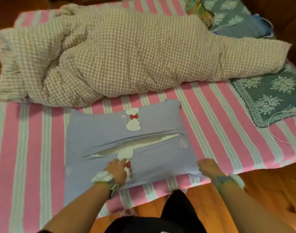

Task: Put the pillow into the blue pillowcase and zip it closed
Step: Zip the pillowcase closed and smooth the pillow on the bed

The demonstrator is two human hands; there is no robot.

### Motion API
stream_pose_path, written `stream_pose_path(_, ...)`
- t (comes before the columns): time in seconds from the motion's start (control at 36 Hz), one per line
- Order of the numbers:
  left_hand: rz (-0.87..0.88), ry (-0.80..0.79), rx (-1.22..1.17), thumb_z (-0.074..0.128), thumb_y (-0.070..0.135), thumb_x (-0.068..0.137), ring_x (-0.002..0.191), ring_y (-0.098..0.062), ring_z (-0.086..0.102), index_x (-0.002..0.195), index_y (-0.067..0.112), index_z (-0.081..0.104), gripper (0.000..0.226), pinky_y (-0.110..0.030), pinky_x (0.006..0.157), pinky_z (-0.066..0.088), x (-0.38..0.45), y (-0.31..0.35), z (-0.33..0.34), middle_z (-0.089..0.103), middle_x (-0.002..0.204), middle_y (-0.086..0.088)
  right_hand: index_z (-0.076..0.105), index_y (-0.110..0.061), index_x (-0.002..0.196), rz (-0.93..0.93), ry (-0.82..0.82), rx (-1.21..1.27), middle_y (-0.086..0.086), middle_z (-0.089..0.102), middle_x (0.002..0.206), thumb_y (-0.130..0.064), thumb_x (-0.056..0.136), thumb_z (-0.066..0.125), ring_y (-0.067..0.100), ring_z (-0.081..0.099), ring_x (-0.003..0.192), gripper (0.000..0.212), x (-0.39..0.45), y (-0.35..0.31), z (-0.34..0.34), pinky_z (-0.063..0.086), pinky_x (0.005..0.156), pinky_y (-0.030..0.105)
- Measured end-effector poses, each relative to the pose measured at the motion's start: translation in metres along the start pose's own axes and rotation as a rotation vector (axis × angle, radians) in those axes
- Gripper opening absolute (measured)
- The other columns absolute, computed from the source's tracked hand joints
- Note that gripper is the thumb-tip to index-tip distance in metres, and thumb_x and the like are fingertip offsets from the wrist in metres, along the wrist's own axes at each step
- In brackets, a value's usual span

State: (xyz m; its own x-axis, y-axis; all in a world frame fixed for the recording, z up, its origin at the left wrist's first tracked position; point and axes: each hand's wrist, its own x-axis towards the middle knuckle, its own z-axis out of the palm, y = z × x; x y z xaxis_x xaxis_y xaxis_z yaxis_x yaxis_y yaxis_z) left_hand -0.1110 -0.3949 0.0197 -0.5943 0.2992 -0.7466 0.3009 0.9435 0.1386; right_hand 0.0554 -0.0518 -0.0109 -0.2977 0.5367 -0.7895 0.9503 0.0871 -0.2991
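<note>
The blue pillowcase (97,132), printed with white cats and red bows, lies flat on the striped bed with the pillow inside. Its zip opening (132,145) gapes across the middle, and the pale pillow (127,146) shows through the gap. My left hand (118,169) rests on the case just below the opening, fingers bent toward the fabric. My right hand (207,166) sits at the case's right near corner with curled fingers; whether it pinches the cloth is unclear.
A bunched checked quilt (127,56) fills the far half of the bed. A pink-and-white striped sheet (227,123) covers the mattress. A blue floral blanket (274,98) lies at the right. Wooden floor (269,190) shows beyond the near bed edge.
</note>
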Motion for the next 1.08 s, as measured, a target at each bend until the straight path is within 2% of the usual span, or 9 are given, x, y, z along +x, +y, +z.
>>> stream_pose_path(0.19,-0.104,-0.079,-0.039,0.039,0.030,0.095,0.132,-0.028,0.044,0.146,0.024,0.041,0.052,-0.037,0.109,0.036,0.048,0.075,0.011,0.044,0.146,-0.005,0.056,0.000,0.130,-0.081,-0.149,-0.262,0.017,0.054,0.136,-0.007,0.103,0.032,0.032,0.051,0.126,0.036,0.088,-0.040,-0.043,0.042,0.101,0.032)
stream_pose_path(0.28,-0.088,-0.154,0.017,0.038,0.026,0.099,0.131,-0.022,0.042,0.139,0.022,0.049,0.041,-0.036,0.110,0.033,0.060,0.102,0.030,0.049,0.142,0.002,0.062,-0.005,0.106,0.002,-0.328,-0.345,0.014,0.062,0.112,-0.008,0.103,0.034,0.032,0.057,0.114,0.027,0.112,-0.034,-0.041,0.045,0.077,0.023)
stream_pose_path(0.33,-0.062,-0.185,0.034,0.038,0.025,0.099,0.127,-0.022,0.045,0.134,0.022,0.054,0.039,-0.035,0.107,0.040,0.058,0.114,0.033,0.051,0.140,0.000,0.058,-0.011,0.086,0.042,-0.341,-0.135,0.014,0.062,0.093,-0.021,0.102,0.041,0.031,0.060,0.093,0.026,0.123,-0.026,-0.028,0.046,0.069,0.025)
stream_pose_path(0.42,-0.046,-0.178,0.044,0.044,0.027,0.097,0.122,-0.025,0.052,0.130,0.024,0.059,0.036,-0.038,0.103,0.045,0.058,0.135,0.025,0.051,0.135,-0.001,0.062,-0.014,0.120,0.059,-0.412,0.133,0.012,0.063,0.127,-0.068,0.079,0.051,0.032,0.058,0.114,0.068,0.187,0.019,0.010,0.044,0.103,0.046)
stream_pose_path(0.47,-0.036,-0.172,0.032,0.045,0.027,0.098,0.119,-0.026,0.055,0.129,0.024,0.060,0.034,-0.039,0.101,0.047,0.056,0.145,0.014,0.051,0.134,-0.003,0.067,-0.017,0.119,0.152,-0.461,0.351,0.009,0.070,0.119,-0.083,0.067,0.058,0.032,0.064,0.109,0.084,0.202,0.029,0.020,0.046,0.102,0.050)
stream_pose_path(0.58,-0.051,-0.157,-0.029,0.042,0.027,0.099,0.114,-0.027,0.058,0.124,0.024,0.060,0.031,-0.033,0.094,0.046,0.063,0.146,-0.015,0.058,0.128,-0.004,0.073,-0.009,0.104,0.208,-0.443,0.598,0.010,0.076,0.093,-0.050,0.084,0.070,0.027,0.072,0.086,0.046,0.159,-0.041,-0.002,0.058,0.084,0.045)
stream_pose_path(0.67,-0.084,-0.132,-0.084,0.045,0.029,0.097,0.111,-0.026,0.061,0.119,0.030,0.062,0.027,-0.031,0.091,0.049,0.068,0.140,-0.026,0.065,0.121,0.000,0.065,-0.001,0.083,0.178,-0.369,0.534,0.011,0.068,0.066,-0.019,0.093,0.065,0.020,0.061,0.050,0.021,0.159,-0.069,-0.009,0.053,0.048,0.029)
stream_pose_path(0.86,-0.062,-0.033,-0.085,0.045,0.032,0.097,0.110,-0.023,0.061,0.118,0.033,0.063,0.028,-0.027,0.086,0.046,0.057,0.116,-0.052,0.065,0.123,0.001,0.051,-0.002,0.137,-0.068,-0.136,-0.348,0.013,0.048,0.145,-0.008,0.104,0.031,0.028,0.049,0.131,0.039,0.119,-0.113,-0.022,0.038,0.106,0.031)
stream_pose_path(1.08,0.012,0.024,-0.159,0.046,0.029,0.097,0.082,-0.023,0.065,0.111,0.024,0.065,0.024,-0.033,0.079,0.055,0.011,0.071,-0.079,0.067,0.097,-0.001,0.059,0.009,0.120,0.048,0.167,0.256,0.023,0.061,0.116,-0.002,0.098,0.039,0.033,0.059,0.105,0.031,0.033,-0.105,0.009,0.046,0.085,0.035)
